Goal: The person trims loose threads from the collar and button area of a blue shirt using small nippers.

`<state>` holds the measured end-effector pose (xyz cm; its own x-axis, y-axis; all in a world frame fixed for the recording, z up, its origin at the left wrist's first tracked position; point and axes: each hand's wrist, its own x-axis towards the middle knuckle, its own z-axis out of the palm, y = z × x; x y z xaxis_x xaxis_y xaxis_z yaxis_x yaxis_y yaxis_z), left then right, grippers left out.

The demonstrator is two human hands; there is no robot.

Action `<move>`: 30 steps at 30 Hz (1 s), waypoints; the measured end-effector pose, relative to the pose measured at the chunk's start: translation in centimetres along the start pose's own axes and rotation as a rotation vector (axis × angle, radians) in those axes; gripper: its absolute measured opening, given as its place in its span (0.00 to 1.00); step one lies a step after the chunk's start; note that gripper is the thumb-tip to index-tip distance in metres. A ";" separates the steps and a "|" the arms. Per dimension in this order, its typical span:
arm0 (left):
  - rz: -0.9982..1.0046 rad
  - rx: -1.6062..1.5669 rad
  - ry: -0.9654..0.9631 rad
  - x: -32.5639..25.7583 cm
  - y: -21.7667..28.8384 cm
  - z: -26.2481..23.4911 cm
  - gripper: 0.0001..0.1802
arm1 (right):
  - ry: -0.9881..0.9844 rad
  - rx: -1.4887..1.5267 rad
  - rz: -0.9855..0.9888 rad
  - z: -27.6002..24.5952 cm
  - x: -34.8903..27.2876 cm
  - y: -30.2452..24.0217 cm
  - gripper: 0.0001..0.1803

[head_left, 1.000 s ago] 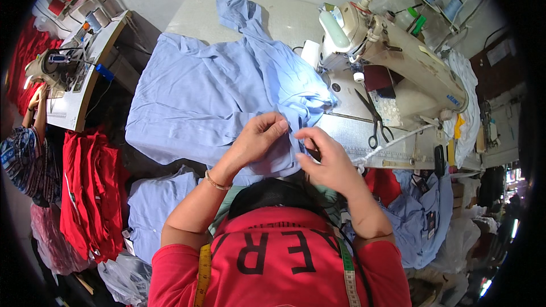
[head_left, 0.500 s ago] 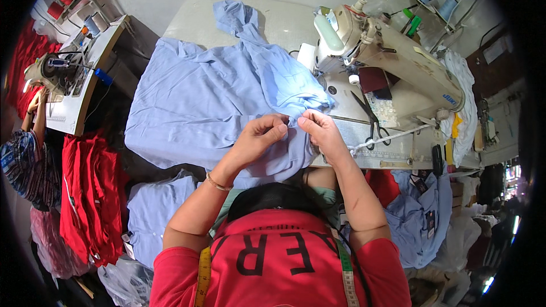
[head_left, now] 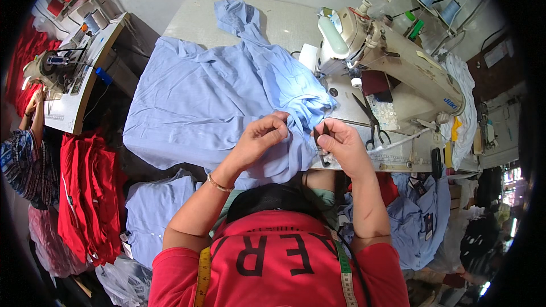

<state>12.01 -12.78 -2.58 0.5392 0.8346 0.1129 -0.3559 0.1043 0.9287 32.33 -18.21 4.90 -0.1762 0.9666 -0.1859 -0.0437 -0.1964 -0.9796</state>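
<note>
The light blue shirt [head_left: 216, 96] lay spread over the sewing table [head_left: 290, 20], its near edge bunched between both hands. The left hand [head_left: 259, 139] pinched a fold of it, fingers pressed together; the right hand [head_left: 341, 145], just beside, gripped small dark snips [head_left: 324, 136] against the cloth. Beyond the right hand lay black scissors [head_left: 369, 119] and the cream sewing machine [head_left: 392, 59].

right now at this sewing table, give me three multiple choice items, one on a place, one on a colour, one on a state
1. Where do the scissors lie?
A. on the sewing machine's bed, right of the hands
B. on the floor
C. on the red pile

2. What colour is the garment spread on the table?
A. red
B. light blue
C. white

3. What is the left hand doing?
A. lying flat and open
B. pinching a fold of the garment
C. holding the scissors

Answers: 1 A, they rest on the sewing machine bed; 2 B, the cloth is pale blue; 3 B, its fingers are closed on the fabric, while the right hand holds a small dark tool.
</note>
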 end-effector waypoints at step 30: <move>0.012 0.216 -0.008 -0.1 0.1 0.4 0.08 | 0.227 -1.290 -0.763 2.4 2.1 1.9 0.07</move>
<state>12.22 -13.06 -2.37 0.5422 0.8306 0.1267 -0.1911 -0.0249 0.9812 29.49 -16.91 2.81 -0.3538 0.7951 0.4926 0.8351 0.5058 -0.2165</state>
